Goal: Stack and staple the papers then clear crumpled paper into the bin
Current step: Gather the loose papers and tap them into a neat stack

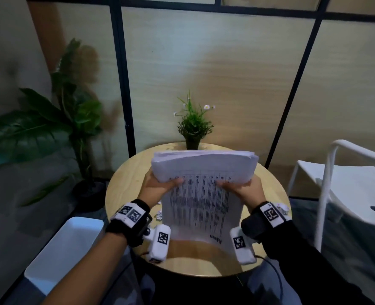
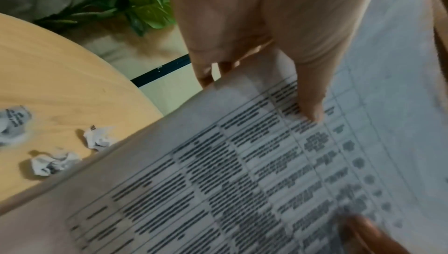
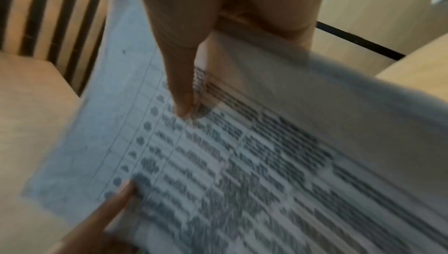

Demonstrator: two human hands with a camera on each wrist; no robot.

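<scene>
A thick stack of printed papers (image 1: 204, 190) stands upright over the round wooden table (image 1: 133, 170), its top edge curling away from me. My left hand (image 1: 158, 187) grips its left side and my right hand (image 1: 241, 187) grips its right side, thumbs on the printed face. In the left wrist view the left hand's thumb (image 2: 310, 93) presses the papers (image 2: 242, 181); in the right wrist view the right thumb (image 3: 181, 89) does the same on the papers (image 3: 266, 162). Three crumpled paper balls (image 2: 53, 164) lie on the table (image 2: 60, 78) left of the stack. No stapler shows.
A white bin (image 1: 63, 252) stands on the floor at the table's near left. A small potted plant (image 1: 193, 126) sits at the table's far edge. A white chair (image 1: 345, 183) is to the right, a large leafy plant (image 1: 72, 111) to the left.
</scene>
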